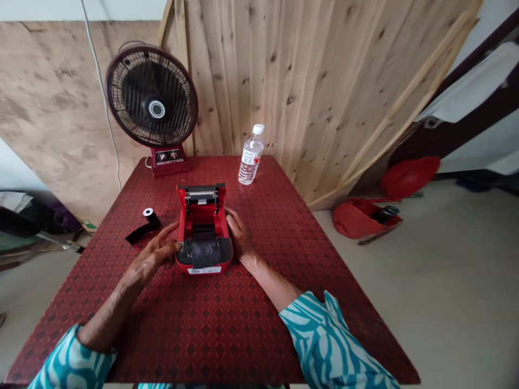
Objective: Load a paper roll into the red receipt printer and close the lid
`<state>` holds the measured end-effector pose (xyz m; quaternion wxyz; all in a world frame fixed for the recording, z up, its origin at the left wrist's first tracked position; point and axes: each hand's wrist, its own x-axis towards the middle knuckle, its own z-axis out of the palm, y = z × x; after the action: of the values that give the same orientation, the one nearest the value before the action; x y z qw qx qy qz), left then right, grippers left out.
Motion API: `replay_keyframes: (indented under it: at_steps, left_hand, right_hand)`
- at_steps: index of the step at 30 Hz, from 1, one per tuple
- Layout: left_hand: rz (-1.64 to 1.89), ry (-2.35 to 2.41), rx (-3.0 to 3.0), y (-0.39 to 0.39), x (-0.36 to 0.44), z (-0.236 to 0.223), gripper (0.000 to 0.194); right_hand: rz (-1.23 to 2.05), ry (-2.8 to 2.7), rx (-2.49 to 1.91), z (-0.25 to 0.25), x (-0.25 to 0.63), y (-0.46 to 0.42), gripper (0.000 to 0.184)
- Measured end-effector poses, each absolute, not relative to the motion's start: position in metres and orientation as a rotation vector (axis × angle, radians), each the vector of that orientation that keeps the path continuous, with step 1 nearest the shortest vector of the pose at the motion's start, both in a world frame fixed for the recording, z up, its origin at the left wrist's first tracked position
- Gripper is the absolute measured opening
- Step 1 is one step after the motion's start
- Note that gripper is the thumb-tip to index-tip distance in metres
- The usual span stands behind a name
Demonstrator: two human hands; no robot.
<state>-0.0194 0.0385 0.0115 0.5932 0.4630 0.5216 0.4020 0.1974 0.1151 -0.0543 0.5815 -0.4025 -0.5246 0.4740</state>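
A small red and black printer stands on the table with its lid raised. Out of its bay, a dark strip runs forward over the front panel, above a white label. My left hand is at the printer's left side, thumb on the panel's left edge and index finger stretched along the casing. Wrapped around the right side is my right hand, its thumb near the upper edge and its other fingers partly hidden. Left of the printer stands a black paper roll with a white core end and a loose tail.
The patterned red table carries a fan at the back left and a clear water bottle at the back right. Wooden boards lean behind it. On the floor to the right lies a red bag.
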Motion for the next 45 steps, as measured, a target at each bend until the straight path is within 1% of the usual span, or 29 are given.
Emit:
replay_keyframes:
  at_steps: [3,5,7,9,11,13,15,18,20,23,28,32,34,38,40,42,45]
  left_hand:
    - [0.918,1.263,1.194,0.036,-0.022,0.019,0.083]
    - [0.900,1.352,1.333,0.037,-0.025,0.029,0.080]
    - [0.855,1.467,1.540,0.041,-0.028,0.043,0.067]
    - [0.781,1.540,1.805,0.050,-0.026,0.056,0.049]
    - [0.653,1.500,2.087,0.064,-0.015,0.065,0.036]
    - [0.467,1.404,2.348,0.081,0.002,0.068,0.029]
    - [0.165,1.407,2.539,0.096,0.022,0.067,0.029]
    - [-0.232,1.501,2.594,0.112,0.044,0.065,0.030]
    - [-0.331,1.490,2.566,0.117,0.049,0.065,0.029]
    - [-0.356,1.408,2.558,0.120,0.048,0.067,0.026]
    - [-0.314,1.350,2.551,0.119,0.043,0.069,0.026]
    - [-0.230,1.351,2.562,0.111,0.039,0.072,0.031]
    - [-0.059,1.313,2.588,0.102,0.030,0.080,0.038]
    - [0.486,1.283,2.533,0.086,-0.009,0.109,0.050]
    - [0.680,1.386,2.409,0.086,-0.034,0.122,0.048]
    - [0.794,1.546,2.239,0.094,-0.057,0.124,0.043]
    - [0.882,1.703,2.034,0.117,-0.079,0.109,0.040]
  right_hand:
    - [1.122,-1.208,-0.938,-0.056,0.196,0.116,0.037]
    - [1.132,-1.199,-0.937,-0.057,0.196,0.117,0.037]
    - [1.141,-1.193,-0.926,-0.057,0.195,0.118,0.037]
    - [1.150,-1.183,-0.913,-0.056,0.195,0.117,0.037]
    - [1.156,-1.175,-0.904,-0.054,0.195,0.117,0.037]
    - [1.153,-1.177,-0.902,-0.052,0.195,0.116,0.036]
    - [1.141,-1.185,-0.902,-0.052,0.195,0.117,0.036]
    - [1.145,-1.184,-0.898,-0.054,0.195,0.118,0.035]
    - [1.159,-1.177,-0.885,-0.058,0.195,0.120,0.035]
    - [1.171,-1.172,-0.871,-0.062,0.195,0.121,0.035]
    - [1.173,-1.188,-0.873,-0.063,0.195,0.121,0.036]
    - [1.171,-1.186,-0.870,-0.066,0.195,0.123,0.035]
    - [1.173,-1.176,-0.868,-0.069,0.195,0.124,0.036]
    - [1.186,-1.171,-0.858,-0.071,0.196,0.126,0.037]
    - [1.186,-1.185,-0.868,-0.071,0.197,0.125,0.037]
    - [1.177,-1.196,-0.888,-0.069,0.197,0.123,0.036]
    - [1.154,-1.196,-0.913,-0.065,0.198,0.122,0.035]
